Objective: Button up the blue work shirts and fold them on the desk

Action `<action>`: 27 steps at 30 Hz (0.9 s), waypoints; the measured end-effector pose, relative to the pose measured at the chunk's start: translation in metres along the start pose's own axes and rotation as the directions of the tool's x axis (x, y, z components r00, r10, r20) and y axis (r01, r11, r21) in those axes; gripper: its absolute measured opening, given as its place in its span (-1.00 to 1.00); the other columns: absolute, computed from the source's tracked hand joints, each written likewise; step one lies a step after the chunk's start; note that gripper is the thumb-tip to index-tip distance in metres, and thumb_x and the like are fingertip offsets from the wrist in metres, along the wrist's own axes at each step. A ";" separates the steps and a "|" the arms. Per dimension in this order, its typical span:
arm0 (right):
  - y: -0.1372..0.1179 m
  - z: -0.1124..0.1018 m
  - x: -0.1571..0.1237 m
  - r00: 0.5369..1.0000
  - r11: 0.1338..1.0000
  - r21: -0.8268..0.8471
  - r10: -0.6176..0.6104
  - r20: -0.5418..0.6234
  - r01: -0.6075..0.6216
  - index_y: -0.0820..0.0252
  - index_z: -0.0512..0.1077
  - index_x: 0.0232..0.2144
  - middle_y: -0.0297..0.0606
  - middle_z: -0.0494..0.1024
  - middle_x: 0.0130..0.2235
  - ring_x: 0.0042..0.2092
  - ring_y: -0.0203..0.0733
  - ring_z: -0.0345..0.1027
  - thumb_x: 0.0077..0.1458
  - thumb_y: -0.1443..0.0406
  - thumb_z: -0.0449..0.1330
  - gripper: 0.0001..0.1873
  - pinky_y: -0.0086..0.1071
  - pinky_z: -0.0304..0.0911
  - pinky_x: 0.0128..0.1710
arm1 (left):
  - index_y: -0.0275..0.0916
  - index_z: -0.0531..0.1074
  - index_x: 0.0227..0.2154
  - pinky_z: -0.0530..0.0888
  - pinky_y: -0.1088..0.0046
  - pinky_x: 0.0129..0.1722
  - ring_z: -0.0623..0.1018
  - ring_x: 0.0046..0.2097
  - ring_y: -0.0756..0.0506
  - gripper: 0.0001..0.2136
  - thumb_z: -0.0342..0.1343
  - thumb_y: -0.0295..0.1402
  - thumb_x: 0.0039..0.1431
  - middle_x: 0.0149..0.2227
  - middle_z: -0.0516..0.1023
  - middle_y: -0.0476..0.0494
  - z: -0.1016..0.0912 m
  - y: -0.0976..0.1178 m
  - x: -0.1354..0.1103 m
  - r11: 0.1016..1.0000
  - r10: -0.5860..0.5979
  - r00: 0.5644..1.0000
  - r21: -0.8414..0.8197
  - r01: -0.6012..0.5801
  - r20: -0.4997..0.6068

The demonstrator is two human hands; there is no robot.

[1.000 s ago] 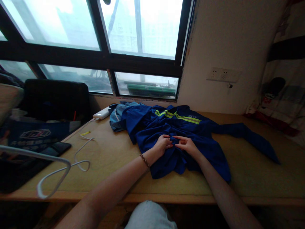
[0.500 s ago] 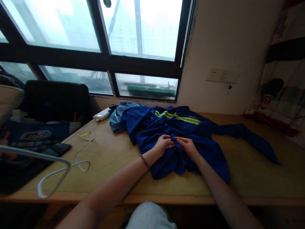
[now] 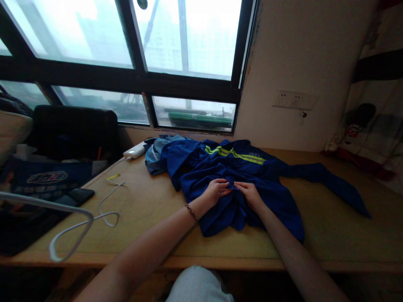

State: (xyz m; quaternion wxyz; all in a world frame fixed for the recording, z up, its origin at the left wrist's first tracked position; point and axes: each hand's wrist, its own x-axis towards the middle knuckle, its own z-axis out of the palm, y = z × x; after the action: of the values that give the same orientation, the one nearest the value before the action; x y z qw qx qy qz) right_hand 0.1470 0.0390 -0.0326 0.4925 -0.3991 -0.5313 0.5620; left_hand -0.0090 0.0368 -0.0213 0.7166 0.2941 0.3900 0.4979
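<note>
A dark blue jacket (image 3: 270, 197) with a yellow-green stripe lies crumpled on the wooden table (image 3: 151, 214), one sleeve stretched out to the right. My left hand (image 3: 215, 189), with a bracelet on its wrist, pinches the jacket's front fabric at its middle. My right hand (image 3: 250, 193) pinches the same fold right beside it, fingertips almost touching the left hand's.
A white hanger (image 3: 72, 224) lies on the table's left side, near a black phone (image 3: 78, 195). A white power bank (image 3: 135, 150) with a cable sits by the window. Bags and a black chair (image 3: 74, 130) stand at the left. Wall sockets (image 3: 294, 100) are at the right.
My right hand's fingers have closed from loosely open onto the fabric and drawn close to the left hand. The jacket has bunched slightly between them.
</note>
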 end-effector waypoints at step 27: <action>0.000 -0.001 0.000 0.990 0.968 -0.214 -0.116 0.078 0.130 0.23 0.45 -0.36 -0.24 0.52 -0.37 -0.31 -0.18 0.37 -0.09 0.17 0.17 -0.73 -0.33 0.25 -0.27 | -0.32 0.49 -0.40 0.34 0.58 -0.46 0.44 -0.46 0.02 -0.80 0.18 -0.44 -0.20 -0.49 0.50 -0.08 -0.003 -0.004 0.003 0.722 0.394 0.911 0.573 -0.389 0.121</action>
State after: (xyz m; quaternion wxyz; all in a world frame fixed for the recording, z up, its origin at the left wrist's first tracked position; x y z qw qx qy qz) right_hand 0.1478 0.0388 -0.0324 0.4623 -0.3986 -0.6292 0.4812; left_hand -0.0091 0.0383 -0.0268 0.4675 0.5732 0.4564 0.4946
